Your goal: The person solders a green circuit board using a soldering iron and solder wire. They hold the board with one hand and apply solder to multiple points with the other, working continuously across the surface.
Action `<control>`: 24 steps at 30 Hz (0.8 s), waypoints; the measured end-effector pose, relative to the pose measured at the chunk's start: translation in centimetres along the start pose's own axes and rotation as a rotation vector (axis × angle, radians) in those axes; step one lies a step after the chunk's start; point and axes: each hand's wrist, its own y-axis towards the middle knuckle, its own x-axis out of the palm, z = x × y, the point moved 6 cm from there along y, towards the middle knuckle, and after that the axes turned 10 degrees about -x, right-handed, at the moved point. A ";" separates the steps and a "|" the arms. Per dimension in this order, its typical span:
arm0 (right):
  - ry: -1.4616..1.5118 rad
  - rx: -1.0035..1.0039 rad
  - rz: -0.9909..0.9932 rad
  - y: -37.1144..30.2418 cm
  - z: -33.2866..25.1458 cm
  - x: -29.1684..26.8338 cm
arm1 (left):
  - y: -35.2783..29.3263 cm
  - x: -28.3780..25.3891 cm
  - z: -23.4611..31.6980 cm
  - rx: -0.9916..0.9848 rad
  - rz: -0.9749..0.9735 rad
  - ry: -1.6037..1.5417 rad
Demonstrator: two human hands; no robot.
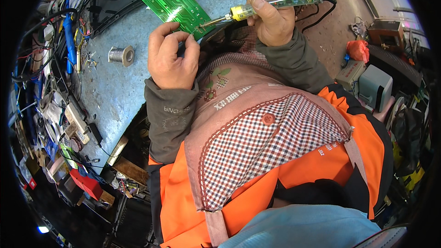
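Bare hands [173,59], dark olive sleeves [167,121], orange-and-black jacket [172,197], dusty-pink apron [243,77], checked panel [257,156], round red button [268,119]

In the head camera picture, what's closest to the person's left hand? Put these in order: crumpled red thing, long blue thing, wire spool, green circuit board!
Nearest to the left hand first:
1. Green circuit board: right by its fingertips.
2. Wire spool: on the bench, to its left.
3. Long blue thing: farther left.
4. Crumpled red thing: far right.

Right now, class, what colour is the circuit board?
The circuit board is green, best seen in the head view.
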 end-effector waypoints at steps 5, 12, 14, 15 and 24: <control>-0.002 -0.013 -0.017 0.0 0.1 0.0 | 0.0 0.0 -0.1 -0.010 -0.005 -0.001; 0.002 -0.010 -0.014 0.1 0.0 0.2 | 0.0 0.0 -0.1 -0.014 -0.004 -0.004; 0.007 -0.005 -0.012 0.1 0.1 0.1 | -0.1 0.1 -0.2 -0.013 -0.005 -0.005; 0.010 -0.004 -0.012 0.1 0.2 0.1 | -0.1 0.1 -0.2 -0.013 -0.006 -0.006; -0.006 0.012 -0.023 -0.1 0.2 0.1 | -0.1 0.0 0.0 -0.007 -0.011 0.003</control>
